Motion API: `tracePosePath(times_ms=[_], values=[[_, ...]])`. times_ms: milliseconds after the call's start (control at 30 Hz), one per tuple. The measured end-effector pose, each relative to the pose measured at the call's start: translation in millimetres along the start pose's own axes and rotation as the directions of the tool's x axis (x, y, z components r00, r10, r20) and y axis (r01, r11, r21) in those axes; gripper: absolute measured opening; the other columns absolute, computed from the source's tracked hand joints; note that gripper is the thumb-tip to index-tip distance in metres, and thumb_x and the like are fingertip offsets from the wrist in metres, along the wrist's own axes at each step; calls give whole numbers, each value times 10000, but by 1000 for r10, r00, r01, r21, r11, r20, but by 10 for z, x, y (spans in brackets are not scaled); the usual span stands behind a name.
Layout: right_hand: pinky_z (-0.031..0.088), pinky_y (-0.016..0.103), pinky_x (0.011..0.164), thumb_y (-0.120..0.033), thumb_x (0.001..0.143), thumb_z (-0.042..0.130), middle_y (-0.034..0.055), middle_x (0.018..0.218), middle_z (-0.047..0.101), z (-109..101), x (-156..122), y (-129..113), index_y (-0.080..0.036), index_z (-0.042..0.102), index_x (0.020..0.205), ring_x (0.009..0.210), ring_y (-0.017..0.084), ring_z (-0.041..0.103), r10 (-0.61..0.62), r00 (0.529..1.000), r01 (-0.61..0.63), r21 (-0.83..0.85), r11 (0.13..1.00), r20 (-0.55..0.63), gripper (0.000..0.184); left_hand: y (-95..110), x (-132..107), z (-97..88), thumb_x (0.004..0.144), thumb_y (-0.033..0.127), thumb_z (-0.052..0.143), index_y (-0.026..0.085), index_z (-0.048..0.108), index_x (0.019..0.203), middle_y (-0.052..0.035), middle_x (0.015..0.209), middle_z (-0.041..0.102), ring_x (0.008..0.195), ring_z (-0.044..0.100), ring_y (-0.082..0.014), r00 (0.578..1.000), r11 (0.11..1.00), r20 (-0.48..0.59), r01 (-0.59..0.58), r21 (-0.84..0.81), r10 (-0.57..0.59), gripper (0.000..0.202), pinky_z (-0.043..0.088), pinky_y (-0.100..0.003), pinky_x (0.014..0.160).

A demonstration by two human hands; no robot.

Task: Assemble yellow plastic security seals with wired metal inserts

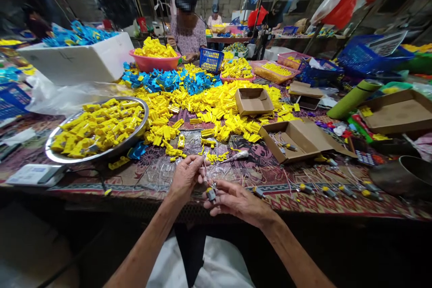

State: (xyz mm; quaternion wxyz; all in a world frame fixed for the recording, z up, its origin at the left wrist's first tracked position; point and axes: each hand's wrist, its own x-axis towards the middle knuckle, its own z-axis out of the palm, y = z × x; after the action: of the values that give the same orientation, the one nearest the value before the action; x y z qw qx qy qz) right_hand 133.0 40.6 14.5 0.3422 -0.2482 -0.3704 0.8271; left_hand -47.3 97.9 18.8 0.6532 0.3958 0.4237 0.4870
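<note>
The right hand (238,202) pinches a small grey block (211,195) at its fingertips, just below the left hand (185,176), whose curled fingers seem closed on thin pale wires (204,173). The block looks light and stiff, best held by its body; the wires look flimsy.

Table under patterned cloth (337,207), heavily loaded. Left: steel tray (143,110) piled with yellow plastic parts, white foam box (77,63) behind it. Centre: loose yellow parts (209,108) in a big spread, blue plastic parts (168,81) beyond, pink basin (151,64) and blue basket (211,60) at the far side. Right: two open cardboard boxes (254,101) (297,141), green roll (354,99), dark metal bowl (401,175). Front edge: small wired components (324,191) in a row.
</note>
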Motion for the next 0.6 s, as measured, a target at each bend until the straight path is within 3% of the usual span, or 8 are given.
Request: tracePosePath(times_ms=[267,600], values=[[487,223,671,-283,844,733,81,992,686,44,81,106,-168,586,1077,807,125,647,-12,996,14,27,1000,-90,299,-15,-41,-117,785,319,751,131,606,976,-35,838,712,473,517,-21,1000,990,-4,28,-141,-29,305,423,-127,460],[427,196,615,-309,852,718,47,956,648,146,105,97,-177,644,1102,764,102,589,-50,990,45,-41,998,-133,293,-35,-89,-301,817,252,737,126,677,1049,-49,912,719,603,607,-45,988,949,78,152,-276,-136,271,507,-117,528]])
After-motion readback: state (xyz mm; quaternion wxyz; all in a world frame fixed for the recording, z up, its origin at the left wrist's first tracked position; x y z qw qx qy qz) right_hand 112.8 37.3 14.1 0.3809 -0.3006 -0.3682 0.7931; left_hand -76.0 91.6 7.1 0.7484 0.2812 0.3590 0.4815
